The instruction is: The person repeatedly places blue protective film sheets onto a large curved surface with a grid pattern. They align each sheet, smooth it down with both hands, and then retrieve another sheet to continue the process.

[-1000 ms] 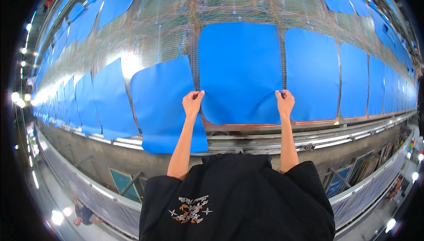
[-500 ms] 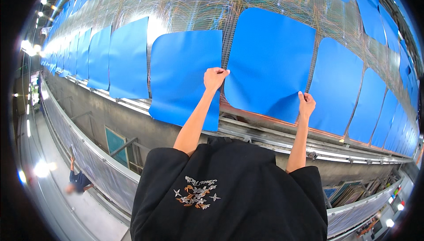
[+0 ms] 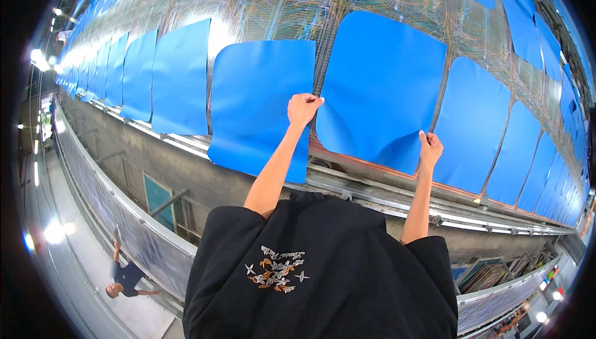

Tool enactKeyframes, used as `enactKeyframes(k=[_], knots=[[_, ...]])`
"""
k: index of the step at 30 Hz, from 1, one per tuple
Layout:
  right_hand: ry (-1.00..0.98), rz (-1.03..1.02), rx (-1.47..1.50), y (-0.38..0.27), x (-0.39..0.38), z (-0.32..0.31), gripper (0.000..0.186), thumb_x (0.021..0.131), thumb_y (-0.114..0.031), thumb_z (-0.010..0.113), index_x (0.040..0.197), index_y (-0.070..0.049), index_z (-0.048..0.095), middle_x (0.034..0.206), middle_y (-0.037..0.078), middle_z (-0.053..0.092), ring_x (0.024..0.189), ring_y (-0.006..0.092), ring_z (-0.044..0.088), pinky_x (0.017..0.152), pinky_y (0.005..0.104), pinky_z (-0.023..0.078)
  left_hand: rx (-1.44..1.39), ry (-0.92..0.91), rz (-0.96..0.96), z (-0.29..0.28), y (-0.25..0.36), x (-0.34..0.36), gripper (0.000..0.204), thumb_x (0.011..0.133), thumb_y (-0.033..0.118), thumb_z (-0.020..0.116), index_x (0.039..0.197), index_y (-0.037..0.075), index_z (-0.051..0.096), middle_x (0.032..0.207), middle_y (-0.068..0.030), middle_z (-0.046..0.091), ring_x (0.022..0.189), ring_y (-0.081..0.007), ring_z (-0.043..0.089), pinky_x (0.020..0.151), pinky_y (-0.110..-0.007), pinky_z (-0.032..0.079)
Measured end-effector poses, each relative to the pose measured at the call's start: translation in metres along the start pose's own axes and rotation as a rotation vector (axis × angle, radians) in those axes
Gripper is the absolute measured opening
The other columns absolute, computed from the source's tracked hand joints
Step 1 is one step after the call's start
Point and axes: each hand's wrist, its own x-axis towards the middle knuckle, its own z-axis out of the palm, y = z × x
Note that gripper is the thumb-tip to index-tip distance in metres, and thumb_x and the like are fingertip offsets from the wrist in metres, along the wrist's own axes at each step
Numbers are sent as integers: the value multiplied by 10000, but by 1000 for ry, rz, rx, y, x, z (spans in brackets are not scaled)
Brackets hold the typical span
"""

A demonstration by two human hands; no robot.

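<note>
A smooth blue sheet [image 3: 382, 84] with rounded corners lies on a long table streaked with coloured lines. My left hand [image 3: 303, 109] is closed in a pinch on its left edge. On the sheet's right edge, near the lower corner, my right hand [image 3: 430, 148] pinches it too. Between the hands the near part of the sheet is lifted and creased. Left of it lies another blue sheet [image 3: 261, 103], its near end hanging over the table edge and partly behind my left forearm. A further blue sheet [image 3: 475, 115] is just right of my right hand.
More blue sheets [image 3: 180, 78] run in a row along the table [image 3: 273, 10] both ways, with others on its far side. A metal rail [image 3: 397, 205] follows the near edge. Framed boards [image 3: 490, 274] stand low at right. Another person [image 3: 129, 277] is in the aisle at lower left.
Both my hands keep their pinch on the sheet, almost unmoved. The view has shifted slightly. The other person at lower left has moved a little to the right and down in the picture.
</note>
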Motion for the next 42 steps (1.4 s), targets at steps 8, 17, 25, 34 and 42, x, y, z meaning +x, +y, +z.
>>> enactKeyframes(k=[8, 17, 25, 34, 42], knots=[[36, -159, -49, -41, 26, -2, 348, 853, -288, 829, 972, 28, 742, 719, 57, 677, 657, 128, 593, 649, 315, 500, -69, 2, 276, -5, 35, 16, 449, 862, 363, 840, 1086, -22, 791, 895, -163, 795, 827, -210, 768, 770, -336, 591], [142, -96, 72, -89, 133, 24, 419, 863, -384, 835, 1023, 0, 786, 874, 88, 780, 805, 159, 730, 752, 313, 564, -12, 178, 379, 23, 85, 110, 309, 873, 329, 819, 957, 32, 802, 813, -120, 775, 736, -245, 746, 702, -359, 566], [163, -70, 11, -71, 152, 34, 320, 855, -327, 820, 927, -16, 801, 774, 90, 763, 690, 164, 699, 685, 328, 547, 30, 127, 279, 23, 85, 129, 296, 866, 337, 832, 911, 44, 819, 755, -85, 759, 676, -192, 707, 662, -354, 539], [184, -64, 26, -70, 156, 40, 292, 850, -304, 820, 904, -18, 799, 763, 94, 764, 678, 179, 705, 683, 338, 550, 35, 99, 262, 20, 88, 131, 315, 858, 344, 836, 910, 35, 818, 766, -77, 766, 695, -181, 711, 670, -352, 540], [176, -48, -12, -64, 161, 42, 293, 848, -312, 826, 922, -29, 807, 793, 100, 772, 726, 202, 727, 725, 352, 565, 39, 121, 272, 23, 85, 132, 303, 848, 347, 838, 893, 48, 819, 766, -71, 768, 688, -187, 711, 669, -356, 543]])
